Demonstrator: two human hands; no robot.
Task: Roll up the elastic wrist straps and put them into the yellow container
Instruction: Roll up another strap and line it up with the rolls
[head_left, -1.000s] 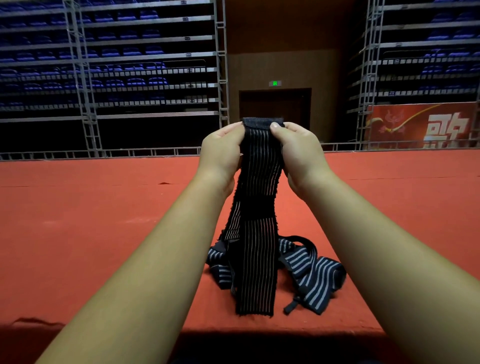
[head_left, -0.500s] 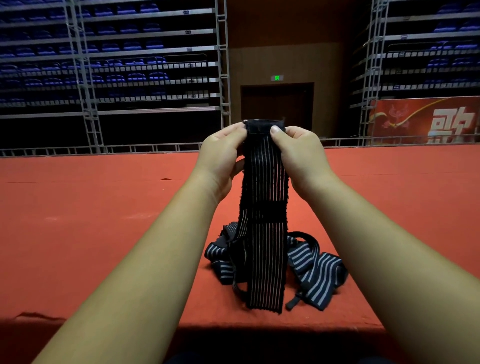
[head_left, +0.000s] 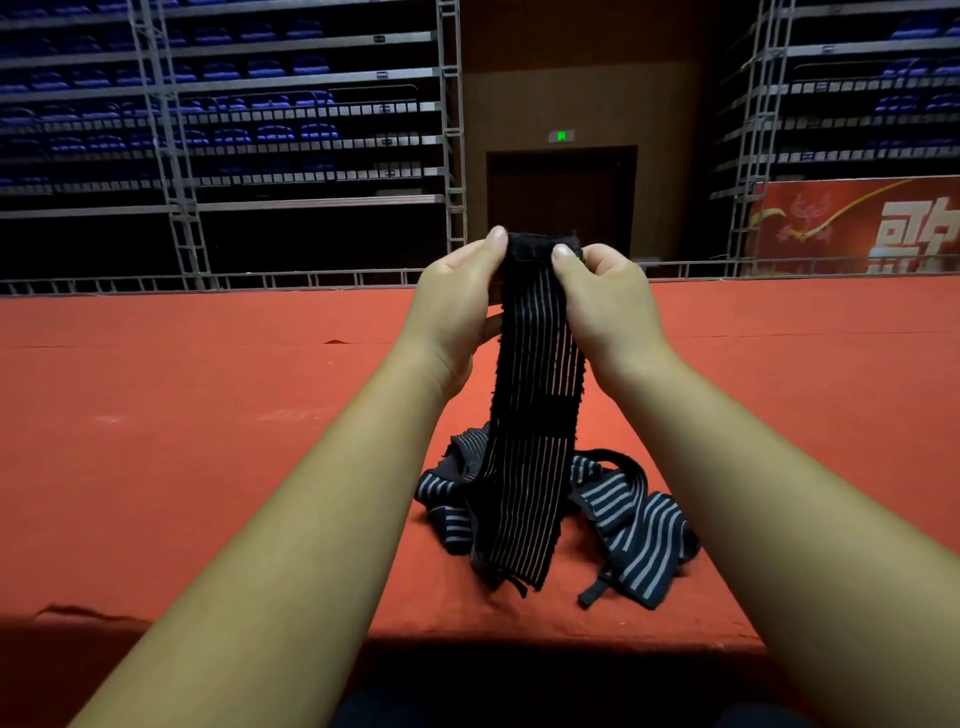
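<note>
A dark elastic wrist strap (head_left: 535, 415) with thin pale stripes hangs upright in front of me. My left hand (head_left: 457, 306) and my right hand (head_left: 602, 306) pinch its top end between thumbs and fingers, where the end is folded over into a small roll. The strap's lower end hangs just above the red surface. Behind it lies a loose heap of dark, grey-striped straps (head_left: 628, 525) on the red cloth. No yellow container is in view.
The straps lie on a wide red-covered surface (head_left: 208, 441) whose near edge runs just below the heap. A metal railing (head_left: 311, 280) borders its far side, with tiered blue seats, a dark doorway and a red banner (head_left: 857, 228) beyond.
The hanging part of the strap has grown shorter and its lower end has risen as my thumbs turn the top end over. Both hands stay at the strap's top.
</note>
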